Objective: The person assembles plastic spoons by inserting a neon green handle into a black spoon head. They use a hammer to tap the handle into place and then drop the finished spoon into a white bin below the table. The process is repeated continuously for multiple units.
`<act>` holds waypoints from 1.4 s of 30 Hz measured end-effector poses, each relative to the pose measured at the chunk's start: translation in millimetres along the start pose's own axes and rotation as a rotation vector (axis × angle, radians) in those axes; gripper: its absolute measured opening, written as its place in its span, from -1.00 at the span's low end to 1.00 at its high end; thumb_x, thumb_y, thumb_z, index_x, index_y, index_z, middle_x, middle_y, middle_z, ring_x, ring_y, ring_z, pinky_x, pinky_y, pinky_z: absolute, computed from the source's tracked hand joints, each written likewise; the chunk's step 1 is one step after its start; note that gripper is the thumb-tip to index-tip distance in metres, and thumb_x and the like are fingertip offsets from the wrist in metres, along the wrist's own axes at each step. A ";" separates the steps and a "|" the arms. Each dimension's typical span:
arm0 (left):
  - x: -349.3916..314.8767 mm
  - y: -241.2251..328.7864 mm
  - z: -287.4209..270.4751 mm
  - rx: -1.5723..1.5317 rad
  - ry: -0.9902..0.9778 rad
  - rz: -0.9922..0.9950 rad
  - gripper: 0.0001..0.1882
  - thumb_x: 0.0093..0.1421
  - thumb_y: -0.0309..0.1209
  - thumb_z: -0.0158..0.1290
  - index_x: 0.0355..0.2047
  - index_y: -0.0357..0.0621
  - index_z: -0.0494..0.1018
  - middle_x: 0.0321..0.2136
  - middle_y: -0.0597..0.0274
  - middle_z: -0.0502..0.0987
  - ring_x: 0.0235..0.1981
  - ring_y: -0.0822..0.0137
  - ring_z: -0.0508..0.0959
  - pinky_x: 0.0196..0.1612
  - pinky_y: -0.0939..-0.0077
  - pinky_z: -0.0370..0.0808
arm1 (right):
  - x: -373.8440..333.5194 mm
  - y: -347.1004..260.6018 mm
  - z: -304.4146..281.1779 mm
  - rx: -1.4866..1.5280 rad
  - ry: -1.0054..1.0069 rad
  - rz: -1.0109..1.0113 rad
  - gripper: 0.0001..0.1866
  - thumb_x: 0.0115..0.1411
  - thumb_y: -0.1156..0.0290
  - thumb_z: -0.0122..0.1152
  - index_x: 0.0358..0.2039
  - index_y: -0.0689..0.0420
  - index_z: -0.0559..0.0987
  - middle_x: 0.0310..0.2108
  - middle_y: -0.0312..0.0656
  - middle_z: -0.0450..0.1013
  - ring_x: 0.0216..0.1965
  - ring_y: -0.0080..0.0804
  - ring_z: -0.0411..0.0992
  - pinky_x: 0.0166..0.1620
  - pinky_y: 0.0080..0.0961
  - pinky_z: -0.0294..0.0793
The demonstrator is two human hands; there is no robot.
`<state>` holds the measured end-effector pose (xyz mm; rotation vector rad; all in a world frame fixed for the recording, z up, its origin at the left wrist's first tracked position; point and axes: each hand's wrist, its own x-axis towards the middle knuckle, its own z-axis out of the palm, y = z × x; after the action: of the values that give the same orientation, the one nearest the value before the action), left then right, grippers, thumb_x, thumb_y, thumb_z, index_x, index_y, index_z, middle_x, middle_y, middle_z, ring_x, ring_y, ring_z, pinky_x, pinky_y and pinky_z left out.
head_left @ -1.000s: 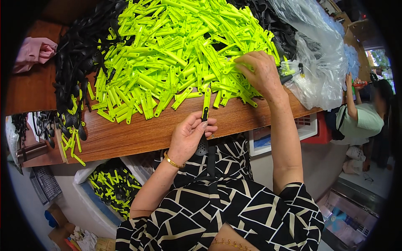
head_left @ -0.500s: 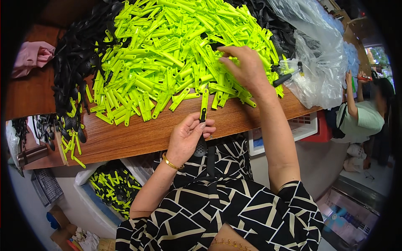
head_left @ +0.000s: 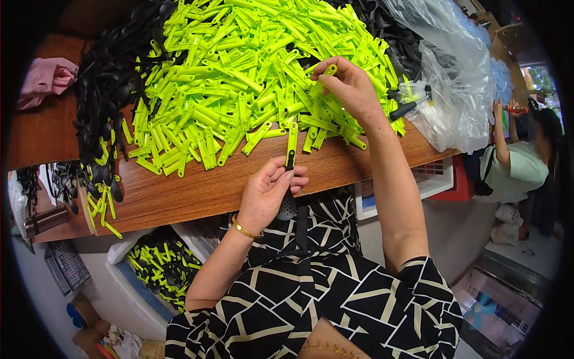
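My left hand (head_left: 266, 194) is closed round the neck of a black slotted spoon (head_left: 287, 209), its perforated head pointing toward me. A lime-green handle piece (head_left: 292, 139) is joined to its far end, at the wooden table's (head_left: 197, 197) near side. Over the right part of a big heap of lime-green handle pieces (head_left: 239, 78), my right hand (head_left: 353, 90) is raised. Its thumb and fingers pinch a single lime-green handle piece (head_left: 330, 70), partly hidden by the hand.
Black perforated parts (head_left: 113, 78) lie left of the heap, near a pink cloth (head_left: 48, 82). A black-handled screwdriver (head_left: 406, 110) and clear plastic bag (head_left: 454, 107) are at right. Below stands a lined bin (head_left: 158, 305) of black-and-green pieces. Another person (head_left: 514, 161) is at far right.
My right hand has drawn slightly back and now shows a lime-green handle piece raised in its fingertips. My left hand and the spoon have barely moved.
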<state>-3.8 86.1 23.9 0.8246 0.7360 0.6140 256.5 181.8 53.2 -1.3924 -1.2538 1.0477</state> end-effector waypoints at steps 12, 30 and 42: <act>-3.4 13.4 0.9 -0.085 0.036 0.091 -0.64 0.43 -0.46 -0.04 0.19 -0.30 0.34 -0.02 0.02 0.59 -0.06 0.26 0.65 0.01 0.45 0.61 | -92.1 -46.7 37.0 0.175 -0.271 0.113 -0.62 0.30 0.57 0.22 0.12 0.26 0.43 -0.10 -0.22 0.55 -0.09 -0.55 0.53 -0.01 -0.59 0.50; -16.2 9.5 9.1 -0.017 -0.006 0.069 -0.65 0.46 -0.41 -0.05 0.16 -0.34 0.35 -0.08 0.01 0.61 -0.10 0.28 0.66 -0.03 0.47 0.59 | -99.6 -50.6 53.7 -0.287 -0.200 -0.166 -0.56 0.23 0.49 0.27 0.14 0.04 0.56 -0.16 -0.16 0.53 -0.29 -0.47 0.50 -0.09 -0.54 0.53; -37.7 4.7 16.0 0.513 0.170 0.257 -0.84 0.36 -0.51 0.06 -0.12 -0.35 0.51 -0.46 0.13 0.67 -0.43 0.40 0.70 -0.34 0.57 0.61 | -138.7 -19.6 66.6 0.411 -0.214 0.210 -0.52 0.33 0.54 0.19 0.23 0.22 0.35 -0.17 -0.19 0.56 -0.13 -0.55 0.52 -0.04 -0.57 0.52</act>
<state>-14.8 54.4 47.7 1.3665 0.9708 0.7429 173.3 51.1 60.6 -1.1291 -0.9778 1.5365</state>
